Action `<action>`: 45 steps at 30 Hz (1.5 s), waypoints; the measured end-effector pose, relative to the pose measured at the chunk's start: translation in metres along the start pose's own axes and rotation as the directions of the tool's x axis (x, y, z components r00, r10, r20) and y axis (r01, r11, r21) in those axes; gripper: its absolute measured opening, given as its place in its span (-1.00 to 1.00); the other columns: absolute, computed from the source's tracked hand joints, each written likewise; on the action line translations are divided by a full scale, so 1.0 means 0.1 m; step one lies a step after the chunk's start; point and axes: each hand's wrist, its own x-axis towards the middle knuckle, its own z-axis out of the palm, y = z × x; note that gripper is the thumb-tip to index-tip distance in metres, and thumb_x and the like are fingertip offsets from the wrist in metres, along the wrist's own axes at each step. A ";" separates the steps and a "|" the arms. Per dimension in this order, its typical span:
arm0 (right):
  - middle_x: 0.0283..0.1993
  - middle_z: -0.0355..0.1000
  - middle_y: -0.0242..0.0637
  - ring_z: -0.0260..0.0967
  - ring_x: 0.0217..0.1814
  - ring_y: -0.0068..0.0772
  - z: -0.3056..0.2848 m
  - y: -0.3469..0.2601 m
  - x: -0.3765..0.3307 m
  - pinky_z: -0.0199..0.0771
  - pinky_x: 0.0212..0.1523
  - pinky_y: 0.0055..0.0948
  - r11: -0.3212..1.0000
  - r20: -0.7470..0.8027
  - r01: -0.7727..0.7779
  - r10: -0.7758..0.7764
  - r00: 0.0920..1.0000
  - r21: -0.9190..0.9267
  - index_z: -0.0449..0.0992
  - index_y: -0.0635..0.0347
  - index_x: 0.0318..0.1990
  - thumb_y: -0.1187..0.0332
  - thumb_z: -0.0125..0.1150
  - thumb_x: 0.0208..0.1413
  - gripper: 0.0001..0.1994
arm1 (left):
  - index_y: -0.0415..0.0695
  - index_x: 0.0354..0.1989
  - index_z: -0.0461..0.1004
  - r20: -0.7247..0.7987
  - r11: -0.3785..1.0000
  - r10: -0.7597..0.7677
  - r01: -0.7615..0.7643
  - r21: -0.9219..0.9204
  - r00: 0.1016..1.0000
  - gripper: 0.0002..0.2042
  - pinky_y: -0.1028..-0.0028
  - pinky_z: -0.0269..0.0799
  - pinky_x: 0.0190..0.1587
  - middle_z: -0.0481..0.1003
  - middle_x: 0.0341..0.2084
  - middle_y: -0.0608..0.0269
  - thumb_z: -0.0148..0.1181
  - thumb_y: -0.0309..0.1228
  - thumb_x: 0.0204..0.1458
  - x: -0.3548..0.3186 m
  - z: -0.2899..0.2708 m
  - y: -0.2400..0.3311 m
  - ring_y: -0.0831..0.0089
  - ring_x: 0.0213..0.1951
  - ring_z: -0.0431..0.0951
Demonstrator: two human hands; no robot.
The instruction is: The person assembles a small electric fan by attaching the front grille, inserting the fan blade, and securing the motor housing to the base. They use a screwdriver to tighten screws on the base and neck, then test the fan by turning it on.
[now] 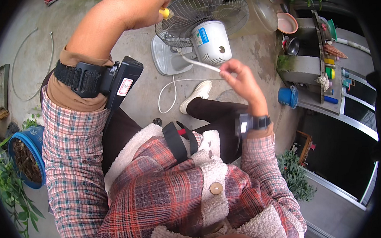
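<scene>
A white electric fan (212, 35) with a dark wire grille (232, 6) and a pale base (160, 56) stands on the floor in front of me. My left hand (149, 8) is closed around a yellow-handled tool (166, 13) beside the left rim of the grille; most of the tool is hidden, so its exact kind is unclear. Right of the fan's motor housing, my right hand (239, 76) pinches a white cord (201, 65), which runs from there toward the base. A thinner stretch of white cord (161, 99) loops over the floor below the fan.
Another length of white cord or hose (14, 67) curves over the floor at far left. Potted plants and a blue bucket (41, 155) stand at left. On the right are a concrete ledge (300, 63) with basins and bottles, and a small blue bucket (287, 97).
</scene>
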 end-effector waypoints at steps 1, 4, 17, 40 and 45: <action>-0.29 0.46 -0.26 0.41 -0.22 -0.42 0.13 -0.09 -0.11 0.43 -0.15 -0.43 0.998 0.053 0.037 -0.039 0.998 0.045 0.52 0.28 -0.28 0.43 0.26 0.06 -0.88 | -0.22 -0.31 0.51 -0.003 1.000 -0.007 0.007 -0.012 1.000 -0.80 0.19 0.44 -0.22 0.54 -0.37 -0.02 0.19 -0.33 0.01 0.00 0.00 0.02 0.04 -0.27 0.55; -0.34 0.41 -0.31 0.39 -0.26 -0.45 0.64 -0.19 -0.24 0.42 -0.19 -0.45 0.996 0.252 0.017 -0.040 0.967 0.092 0.48 0.29 -0.30 0.46 0.24 0.06 -0.90 | -0.22 -0.30 0.52 -0.022 0.999 -0.002 0.001 -0.052 1.000 -0.78 0.19 0.44 -0.21 0.53 -0.37 -0.02 0.19 -0.31 0.01 -0.02 0.00 0.09 0.04 -0.26 0.54; 0.00 0.44 -0.20 0.35 0.09 -0.35 1.84 0.21 0.07 0.32 0.12 -0.40 0.774 0.670 -0.565 0.259 0.695 0.287 0.42 0.26 0.06 0.18 0.20 0.17 -0.59 | -0.16 -0.18 0.49 0.272 0.999 -0.035 0.036 0.001 0.962 -0.73 0.20 0.45 -0.16 0.56 -0.32 0.01 0.22 -0.37 -0.08 0.23 1.10 -0.23 0.05 -0.20 0.55; 0.24 0.21 0.07 0.22 0.25 -0.16 0.07 0.28 1.12 0.24 0.22 -0.25 0.902 -0.043 -0.307 0.335 0.941 0.302 -0.04 0.44 0.35 0.16 0.33 0.00 -0.12 | -0.08 -0.07 0.48 0.230 0.556 -0.441 0.465 -0.689 0.868 -0.73 0.33 0.43 -0.17 0.55 -0.32 0.14 0.22 -0.36 0.03 -0.06 2.70 -0.48 0.29 -0.26 0.54; 0.19 0.26 0.05 0.28 0.19 -0.20 0.05 0.38 1.19 0.28 0.18 -0.30 0.873 0.015 -0.349 0.367 0.930 0.342 0.03 0.48 0.30 0.14 0.35 -0.03 -0.14 | -0.06 -0.11 0.49 0.191 0.593 -0.467 0.466 -0.656 0.863 -0.76 0.30 0.43 -0.22 0.55 -0.36 0.15 0.21 -0.35 0.03 -0.08 2.63 -0.46 0.24 -0.30 0.55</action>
